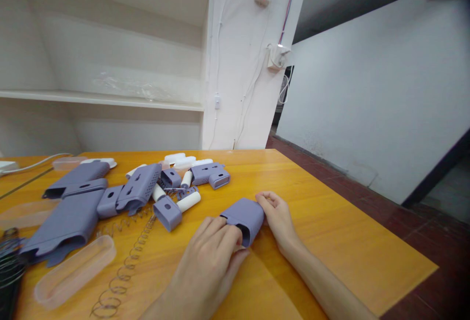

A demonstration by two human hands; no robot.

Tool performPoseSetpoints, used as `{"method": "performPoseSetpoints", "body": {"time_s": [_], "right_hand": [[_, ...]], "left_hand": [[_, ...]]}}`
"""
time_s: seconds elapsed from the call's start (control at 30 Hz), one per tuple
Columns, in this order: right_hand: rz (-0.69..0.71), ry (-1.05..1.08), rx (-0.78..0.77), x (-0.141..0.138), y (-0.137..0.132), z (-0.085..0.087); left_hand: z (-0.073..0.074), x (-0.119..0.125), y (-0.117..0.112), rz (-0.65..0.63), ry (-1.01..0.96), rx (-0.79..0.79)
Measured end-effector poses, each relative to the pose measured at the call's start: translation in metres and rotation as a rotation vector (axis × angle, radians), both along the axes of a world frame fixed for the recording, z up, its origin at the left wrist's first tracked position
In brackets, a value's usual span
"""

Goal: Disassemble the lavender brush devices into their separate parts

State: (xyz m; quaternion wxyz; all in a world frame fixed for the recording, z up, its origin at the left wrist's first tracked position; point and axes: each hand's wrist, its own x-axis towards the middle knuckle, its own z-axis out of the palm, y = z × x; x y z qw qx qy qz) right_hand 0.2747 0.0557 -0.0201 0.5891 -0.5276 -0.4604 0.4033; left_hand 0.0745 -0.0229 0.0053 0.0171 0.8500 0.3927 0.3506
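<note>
Up close, left hand (213, 256) curled onto hollow end of purple housing (243, 215), holding it low over orange table (338, 246); right hand (279, 215) bent at its far-right edge, grip unclear. Leftward, tray (75, 273), spring (127, 272), purple parts (73, 212) crowd surface. Behind, white shelf (128, 99), wall (367, 100).

Left grip (211, 249): fingertips hidden at the casing (244, 211). Forearms (326, 275): cut by bottom edge. Black object (8, 283): cut by left edge, kind unclear. White box (7, 166): likewise cut, left.
</note>
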Motion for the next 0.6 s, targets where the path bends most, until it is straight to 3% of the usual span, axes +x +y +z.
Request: {"method": "performPoseSetpoints", "body": {"time_s": [0.13,0.33,0.5,0.6], "right_hand": [[0.123,-0.1,-0.009,0.001,0.038,0.013],[0.219,-0.168,0.058,-0.006,0.086,0.017],[0.264,-0.164,0.08,-0.008,0.087,0.004],[0.307,-0.155,0.099,-0.015,0.077,0.003]], "left_hand": [[-0.002,-0.007,0.012,0.091,0.029,0.025],[-0.033,-0.014,0.034,0.137,0.147,-0.096],[-0.033,-0.009,0.038,0.137,0.111,-0.357],[-0.033,-0.004,0.039,0.185,0.066,-0.422]]}}
